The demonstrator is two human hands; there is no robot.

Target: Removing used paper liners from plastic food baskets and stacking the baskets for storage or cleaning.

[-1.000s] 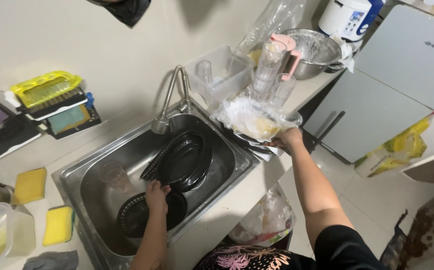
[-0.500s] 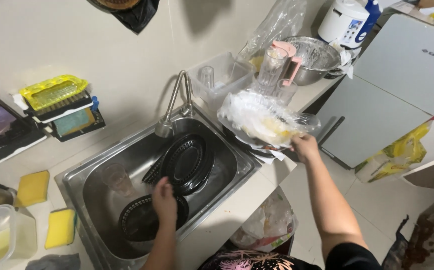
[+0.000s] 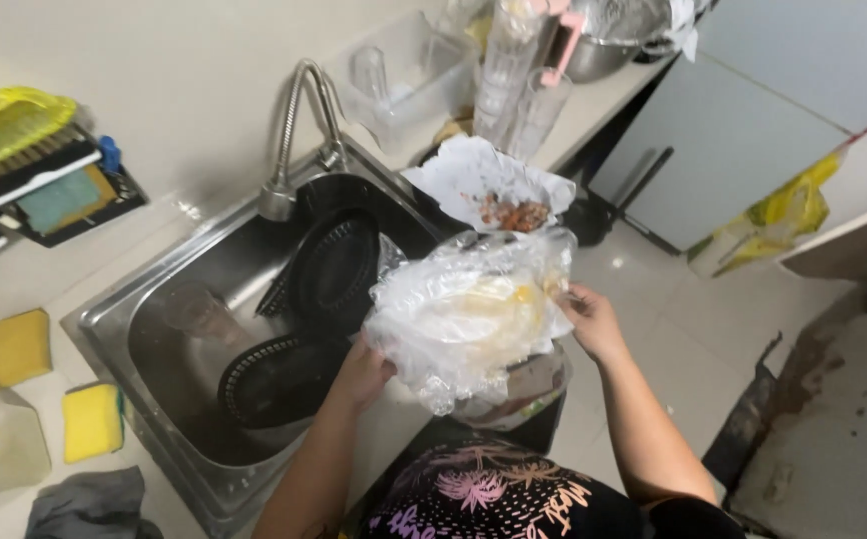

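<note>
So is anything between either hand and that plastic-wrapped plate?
No. Both hands are already on the plastic-wrapped plate: the left hand at its lower left edge, the right hand at its right edge. It is held above the sink rim.

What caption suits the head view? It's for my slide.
Both hands, left hand and right hand, hold a plastic-wrapped plate beside the sink.

steel sink (image 3: 144,329), faucet (image 3: 293,130), yellow sponges (image 3: 92,421)
</note>
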